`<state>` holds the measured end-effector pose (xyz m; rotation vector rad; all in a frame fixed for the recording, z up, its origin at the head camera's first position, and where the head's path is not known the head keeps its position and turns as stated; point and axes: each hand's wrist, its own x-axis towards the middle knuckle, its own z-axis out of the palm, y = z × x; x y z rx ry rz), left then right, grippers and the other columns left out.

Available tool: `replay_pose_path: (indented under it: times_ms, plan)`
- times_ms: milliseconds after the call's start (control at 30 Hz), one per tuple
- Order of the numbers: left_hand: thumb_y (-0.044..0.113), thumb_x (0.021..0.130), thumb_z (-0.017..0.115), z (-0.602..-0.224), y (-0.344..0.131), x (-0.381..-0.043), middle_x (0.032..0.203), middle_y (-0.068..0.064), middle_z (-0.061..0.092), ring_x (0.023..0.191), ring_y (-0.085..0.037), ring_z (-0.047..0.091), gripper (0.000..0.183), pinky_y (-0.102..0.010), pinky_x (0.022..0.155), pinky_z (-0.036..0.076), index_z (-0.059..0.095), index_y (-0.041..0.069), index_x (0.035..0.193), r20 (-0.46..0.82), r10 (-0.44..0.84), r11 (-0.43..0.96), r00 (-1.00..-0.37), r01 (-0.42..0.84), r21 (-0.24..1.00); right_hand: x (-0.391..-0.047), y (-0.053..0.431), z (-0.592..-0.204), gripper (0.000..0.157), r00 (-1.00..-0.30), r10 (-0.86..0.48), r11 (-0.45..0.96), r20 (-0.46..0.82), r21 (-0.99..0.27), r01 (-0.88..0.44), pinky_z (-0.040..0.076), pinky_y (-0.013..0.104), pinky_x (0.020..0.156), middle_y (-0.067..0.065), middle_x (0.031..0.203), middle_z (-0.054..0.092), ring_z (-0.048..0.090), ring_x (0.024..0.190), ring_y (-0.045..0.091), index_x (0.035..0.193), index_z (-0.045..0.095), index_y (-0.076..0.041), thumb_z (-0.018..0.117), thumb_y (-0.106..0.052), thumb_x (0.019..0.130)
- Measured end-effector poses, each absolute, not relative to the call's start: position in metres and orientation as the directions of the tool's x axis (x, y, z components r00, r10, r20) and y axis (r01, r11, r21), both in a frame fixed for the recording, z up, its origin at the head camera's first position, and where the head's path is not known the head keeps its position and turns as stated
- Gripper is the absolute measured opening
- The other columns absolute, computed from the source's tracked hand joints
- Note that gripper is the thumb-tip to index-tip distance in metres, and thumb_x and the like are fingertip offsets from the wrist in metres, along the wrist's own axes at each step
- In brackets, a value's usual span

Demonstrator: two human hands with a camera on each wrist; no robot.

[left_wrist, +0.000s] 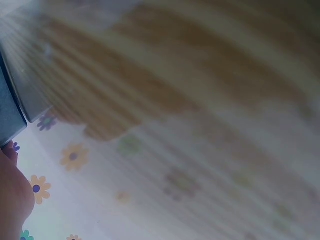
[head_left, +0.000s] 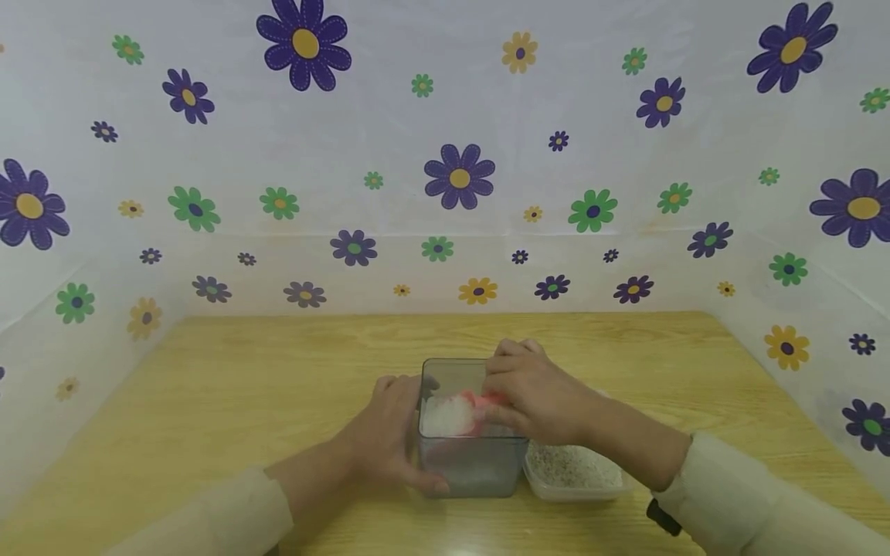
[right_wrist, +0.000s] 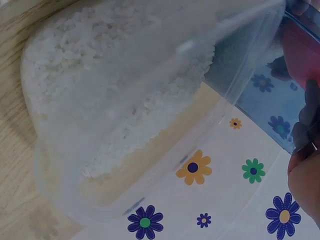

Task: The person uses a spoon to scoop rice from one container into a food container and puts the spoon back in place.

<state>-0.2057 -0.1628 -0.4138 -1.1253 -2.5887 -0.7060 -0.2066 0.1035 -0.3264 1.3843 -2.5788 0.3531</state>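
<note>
A grey see-through container (head_left: 473, 467) stands on the table with white rice (head_left: 443, 417) inside. My left hand (head_left: 382, 432) grips its left side, thumb across the front wall. In the left wrist view only a bit of that hand (left_wrist: 14, 200) shows beside the container's edge (left_wrist: 9, 107). My right hand (head_left: 531, 394) reaches over the rim and holds a pink scoop (head_left: 480, 407) down in the rice. Through the tinted wall the scoop (right_wrist: 300, 55) also appears in the right wrist view; its handle is mostly hidden by the fingers.
Close against the container's right side sits a low clear plastic tub (head_left: 575, 493) with white rice in it, under my right forearm. A flower-printed white sheet (head_left: 389, 131) encloses the wooden table (head_left: 278, 363) at the back and sides.
</note>
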Motion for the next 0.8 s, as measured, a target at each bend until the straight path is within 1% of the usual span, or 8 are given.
replay_pose_path:
  times_ms: [167, 367, 500, 633, 800]
  plan:
    - [0.089, 0.062, 0.065, -0.415, -0.164, -0.206, 0.129, -0.006, 0.055, 0.116, -0.017, 0.051, 0.117, -0.043, 0.101, 0.027, 0.041, 0.003, 0.138, 0.391, 0.622, 0.588, -0.679, 0.734, 0.340, -0.208, 0.103, -0.327, 0.025, -0.548, -0.788, 0.514, 0.280, -0.191, -0.836, 0.031, 0.036, 0.085, -0.010, 0.086, 0.056, 0.042, 0.093, 0.010, 0.086, 0.070, -0.017, 0.064, -0.040, 0.096]
    - [0.089, 0.062, 0.064, -0.416, -0.163, -0.208, 0.128, -0.003, 0.055, 0.116, -0.015, 0.051, 0.115, -0.042, 0.100, 0.028, 0.041, 0.006, 0.138, 0.388, 0.622, 0.587, -0.680, 0.733, 0.345, -0.207, 0.109, -0.325, 0.021, -0.562, -0.769, 0.513, 0.305, -0.231, -0.827, 0.035, 0.041, 0.091, -0.009, 0.093, 0.059, 0.044, 0.100, 0.011, 0.092, 0.073, -0.018, 0.068, -0.038, 0.093]
    - [0.089, 0.062, 0.065, -0.415, -0.163, -0.207, 0.124, -0.002, 0.056, 0.113, -0.015, 0.051, 0.114, -0.042, 0.099, 0.029, 0.041, 0.006, 0.137, 0.398, 0.622, 0.582, -0.674, 0.738, 0.341, -0.206, 0.113, -0.327, 0.018, -0.578, -0.740, 0.513, 0.345, -0.267, -0.816, 0.035, 0.038, 0.091, -0.011, 0.095, 0.059, 0.043, 0.101, 0.010, 0.095, 0.075, -0.019, 0.071, -0.036, 0.091]
    - [0.089, 0.062, 0.065, -0.413, -0.162, -0.207, 0.125, -0.001, 0.054, 0.115, -0.015, 0.050, 0.113, -0.043, 0.100, 0.028, 0.041, 0.007, 0.136, 0.383, 0.626, 0.587, -0.679, 0.734, 0.342, -0.203, 0.117, -0.331, 0.014, -0.598, -0.697, 0.513, 0.395, -0.308, -0.801, 0.038, 0.035, 0.088, -0.012, 0.093, 0.056, 0.041, 0.100, 0.009, 0.096, 0.077, -0.020, 0.072, -0.033, 0.091]
    - [0.087, 0.060, 0.068, -0.412, -0.161, -0.207, 0.124, 0.000, 0.054, 0.116, -0.014, 0.050, 0.113, -0.043, 0.101, 0.027, 0.041, 0.009, 0.136, 0.369, 0.621, 0.590, -0.691, 0.722, 0.360, -0.202, 0.123, -0.335, 0.011, -0.586, -0.670, 0.488, 0.456, -0.325, -0.810, 0.040, 0.035, 0.086, -0.010, 0.093, 0.055, 0.042, 0.101, 0.010, 0.096, 0.077, -0.017, 0.073, -0.026, 0.090]
